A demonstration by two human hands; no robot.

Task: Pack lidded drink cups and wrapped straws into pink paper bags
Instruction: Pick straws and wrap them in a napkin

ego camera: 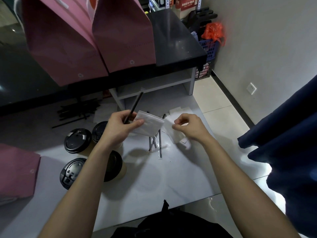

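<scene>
Nearest, left hand (122, 125) pinches straw (135, 104) and napkin (149, 125), straw pointing 1 o'clock toward bags (123, 38); right hand (187, 127) pinches another napkin (171, 133).

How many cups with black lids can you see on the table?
4. One cup at rear left, one just right of it behind the left hand, one at front left, and one under the left forearm. More may be hidden.
</scene>
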